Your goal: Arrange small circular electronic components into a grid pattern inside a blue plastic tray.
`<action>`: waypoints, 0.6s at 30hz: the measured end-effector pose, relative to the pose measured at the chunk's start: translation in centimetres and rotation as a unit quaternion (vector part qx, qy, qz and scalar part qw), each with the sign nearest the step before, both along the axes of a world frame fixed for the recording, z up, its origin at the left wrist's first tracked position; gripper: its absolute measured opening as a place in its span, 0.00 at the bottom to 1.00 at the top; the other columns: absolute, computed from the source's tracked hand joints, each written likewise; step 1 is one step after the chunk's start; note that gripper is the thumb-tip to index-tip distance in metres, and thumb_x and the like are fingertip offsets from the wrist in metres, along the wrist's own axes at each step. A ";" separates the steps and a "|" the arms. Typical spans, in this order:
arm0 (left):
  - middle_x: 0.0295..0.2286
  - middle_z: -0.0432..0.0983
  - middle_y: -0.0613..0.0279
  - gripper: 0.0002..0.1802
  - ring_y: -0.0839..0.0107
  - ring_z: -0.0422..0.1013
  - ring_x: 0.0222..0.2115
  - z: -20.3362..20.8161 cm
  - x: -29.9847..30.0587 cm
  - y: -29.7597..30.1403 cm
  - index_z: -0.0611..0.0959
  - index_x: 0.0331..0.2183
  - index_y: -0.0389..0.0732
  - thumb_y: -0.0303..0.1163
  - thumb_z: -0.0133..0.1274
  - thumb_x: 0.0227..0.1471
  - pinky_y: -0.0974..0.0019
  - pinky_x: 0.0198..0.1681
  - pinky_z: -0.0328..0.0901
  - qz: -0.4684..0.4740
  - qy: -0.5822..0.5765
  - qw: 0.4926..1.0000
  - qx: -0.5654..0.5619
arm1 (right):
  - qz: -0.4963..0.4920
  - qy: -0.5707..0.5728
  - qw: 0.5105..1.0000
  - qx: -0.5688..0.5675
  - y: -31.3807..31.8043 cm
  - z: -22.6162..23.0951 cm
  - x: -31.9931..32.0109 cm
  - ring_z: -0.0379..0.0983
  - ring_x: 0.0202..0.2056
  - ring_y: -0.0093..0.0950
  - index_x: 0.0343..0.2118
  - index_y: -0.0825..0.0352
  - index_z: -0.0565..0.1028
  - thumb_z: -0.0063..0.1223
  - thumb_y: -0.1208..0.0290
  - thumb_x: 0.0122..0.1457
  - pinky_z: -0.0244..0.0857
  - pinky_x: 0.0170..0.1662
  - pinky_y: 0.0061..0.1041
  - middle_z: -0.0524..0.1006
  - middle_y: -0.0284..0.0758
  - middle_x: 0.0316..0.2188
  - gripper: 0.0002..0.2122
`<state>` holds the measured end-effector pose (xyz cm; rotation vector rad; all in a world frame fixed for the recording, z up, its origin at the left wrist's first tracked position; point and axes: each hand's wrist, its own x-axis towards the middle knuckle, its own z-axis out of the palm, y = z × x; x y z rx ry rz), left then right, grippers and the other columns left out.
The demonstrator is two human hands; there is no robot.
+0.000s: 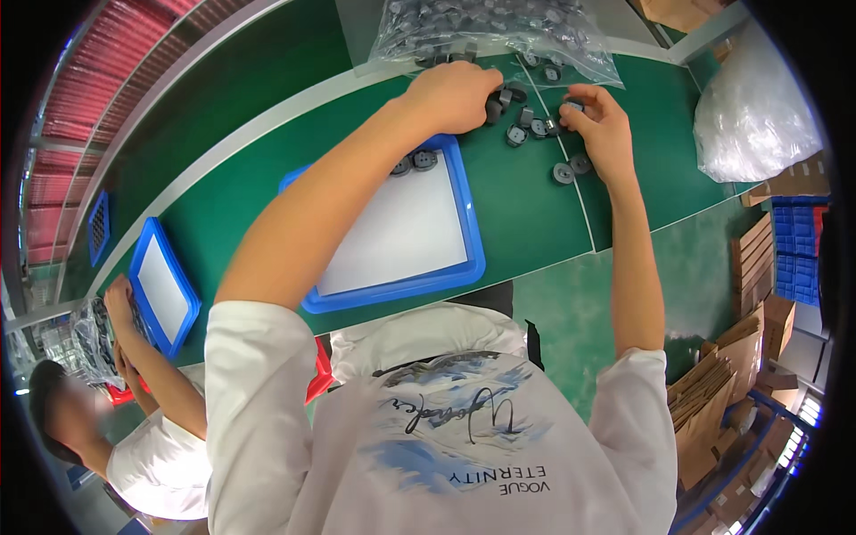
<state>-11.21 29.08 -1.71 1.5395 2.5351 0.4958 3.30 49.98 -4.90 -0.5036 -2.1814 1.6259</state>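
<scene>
My left hand (453, 96) reaches across the table with its fingers curled closed beside dark grey round plastic parts (494, 109). Whatever it grips is hidden by the hand itself. On the other side, my right hand (602, 129) pinches a small dark grey plastic part (573, 106) between thumb and fingers. Loose grey parts (516, 135) lie between the two hands, and a round grey part (563, 173) rests nearer to me. Under my left forearm sits a blue tray (473, 241) with a white liner, holding several grey parts (424, 160) along its far edge.
A clear plastic bag (499, 36) full of grey parts lies open at the far edge. A white plastic bundle (758, 107) stands at the right end. To the left, a co-worker (160, 464) handles things beside another blue tray (185, 294). Cardboard (713, 401) is stacked at lower right.
</scene>
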 end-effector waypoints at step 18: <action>0.36 0.79 0.61 0.07 0.69 0.75 0.38 -1.1 3.1 -30.5 0.83 0.36 0.34 0.27 0.58 0.56 0.67 0.46 0.68 0.353 -0.050 0.917 0.178 | -0.002 0.024 0.870 0.492 2.0 -0.2 8.0 0.73 0.51 0.34 0.45 0.67 0.81 0.60 0.75 0.59 0.66 0.53 0.28 0.76 0.37 0.49 0.11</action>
